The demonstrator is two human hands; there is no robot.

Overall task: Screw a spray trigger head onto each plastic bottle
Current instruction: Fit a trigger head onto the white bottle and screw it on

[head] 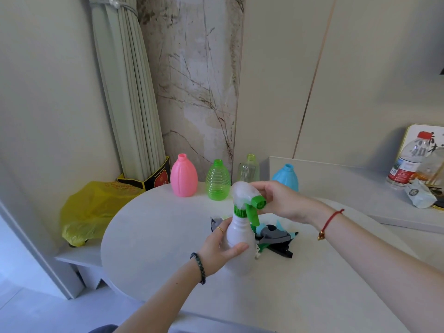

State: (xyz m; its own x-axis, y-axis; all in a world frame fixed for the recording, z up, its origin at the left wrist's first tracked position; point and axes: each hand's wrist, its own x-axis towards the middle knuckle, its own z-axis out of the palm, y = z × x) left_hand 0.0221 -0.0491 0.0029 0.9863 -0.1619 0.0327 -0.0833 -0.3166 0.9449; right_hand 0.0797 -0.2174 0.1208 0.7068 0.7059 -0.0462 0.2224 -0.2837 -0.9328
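Note:
My left hand (pixel 217 246) grips the body of a white plastic bottle (pixel 240 236), held upright above the round table (pixel 153 236). A white and green spray trigger head (pixel 249 200) sits on the bottle's neck, its green collar at the top of the neck. My right hand (pixel 281 200) holds this head from the right, fingers at its nozzle end. Behind the bottle lies a pile of loose trigger heads (pixel 274 236), grey, black, green and light blue. Along the table's far edge stand a pink bottle (pixel 183 176), a green ribbed bottle (pixel 218 181), a clear bottle (pixel 248 170) and a blue bottle (pixel 286 177), all without heads.
A yellow plastic bag (pixel 89 210) and a dark box (pixel 153 179) lie left of the table by a tied curtain (pixel 127 92). On a counter at the right stand a water bottle (pixel 406 162), a framed picture and a crumpled wrapper (pixel 420 193).

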